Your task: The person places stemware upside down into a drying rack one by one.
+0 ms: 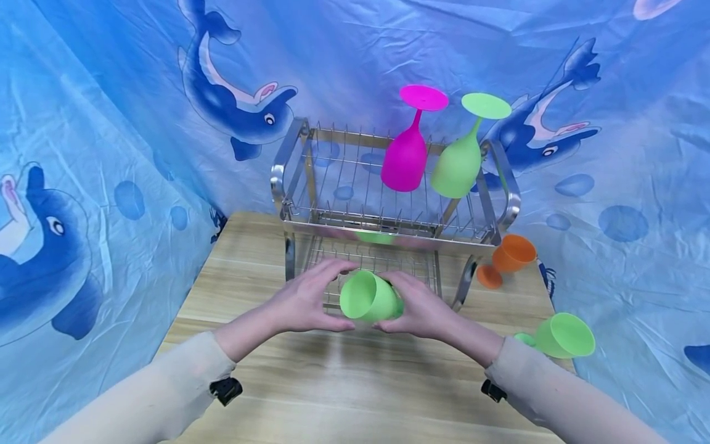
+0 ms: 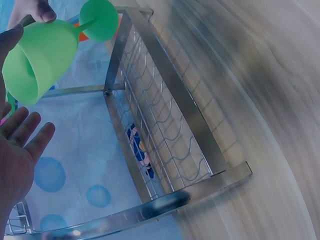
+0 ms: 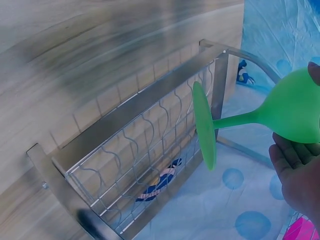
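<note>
A light green plastic goblet (image 1: 368, 297) is held tilted in front of the dish rack, its bowl opening toward my left hand. My right hand (image 1: 420, 305) grips its bowl; in the right wrist view the goblet's stem and round foot (image 3: 204, 126) point away from the palm. My left hand (image 1: 304, 300) is spread around the rim side, thumb and fingers apart. In the left wrist view its fingers (image 2: 31, 134) are straight and clear of the bowl. Most of the left thumb is cut off by the frame.
The two-tier metal rack (image 1: 360, 231) carries an upside-down magenta goblet (image 1: 405, 161) and an upside-down green one (image 1: 459, 166) on its upper tier. To the right, an orange goblet (image 1: 514, 253) and another green goblet (image 1: 564, 336) lie on the wooden table (image 1: 333, 394). Blue dolphin-print cloth surrounds it.
</note>
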{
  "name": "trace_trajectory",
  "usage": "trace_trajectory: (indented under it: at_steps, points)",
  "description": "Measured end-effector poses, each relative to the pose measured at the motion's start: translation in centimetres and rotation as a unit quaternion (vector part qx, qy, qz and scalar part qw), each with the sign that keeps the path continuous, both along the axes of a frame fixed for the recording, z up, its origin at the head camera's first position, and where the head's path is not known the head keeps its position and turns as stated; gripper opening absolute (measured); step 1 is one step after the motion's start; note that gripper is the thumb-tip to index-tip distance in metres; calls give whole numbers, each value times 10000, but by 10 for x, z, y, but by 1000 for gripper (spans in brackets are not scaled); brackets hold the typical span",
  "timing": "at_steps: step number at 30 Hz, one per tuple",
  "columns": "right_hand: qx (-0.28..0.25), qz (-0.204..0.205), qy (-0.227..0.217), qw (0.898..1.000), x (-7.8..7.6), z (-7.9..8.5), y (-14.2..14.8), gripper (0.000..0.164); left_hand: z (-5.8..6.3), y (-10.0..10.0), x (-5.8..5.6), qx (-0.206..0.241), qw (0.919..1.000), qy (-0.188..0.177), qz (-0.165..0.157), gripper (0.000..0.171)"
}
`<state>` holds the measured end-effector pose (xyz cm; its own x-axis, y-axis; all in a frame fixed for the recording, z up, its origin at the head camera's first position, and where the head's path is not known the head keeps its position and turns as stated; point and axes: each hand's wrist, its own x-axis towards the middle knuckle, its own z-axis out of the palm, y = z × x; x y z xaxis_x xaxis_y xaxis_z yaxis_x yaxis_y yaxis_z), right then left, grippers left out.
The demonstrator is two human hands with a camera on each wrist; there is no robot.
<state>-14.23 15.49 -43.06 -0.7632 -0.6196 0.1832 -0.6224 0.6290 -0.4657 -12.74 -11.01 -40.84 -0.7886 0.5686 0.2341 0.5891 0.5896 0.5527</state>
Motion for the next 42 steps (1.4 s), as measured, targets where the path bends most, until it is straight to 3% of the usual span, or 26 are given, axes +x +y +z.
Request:
trace_trajectory:
  at_steps: [10,17,32,38,42]
  points:
    - [-50,136,24,9999,-2,-2,-3,88,-4,8,-3,-3,9999,105,-65,99]
    - [-13,160,-77,9998,-3,-1,-5,87,-5,10,-5,63,9996,196,-170,91]
    - [77,-135,-570,9983,5,2,6,106,-2,0,-5,160,9996,-176,140,88]
    - [-127,-416,-485,9979,14,0,26,100,-5,-6,-5,257,9992,-132,282,88]
    - [-681,-621,-445,9948,25,0,36,85,-7,-9,-4,328,9988,-89,352,89]
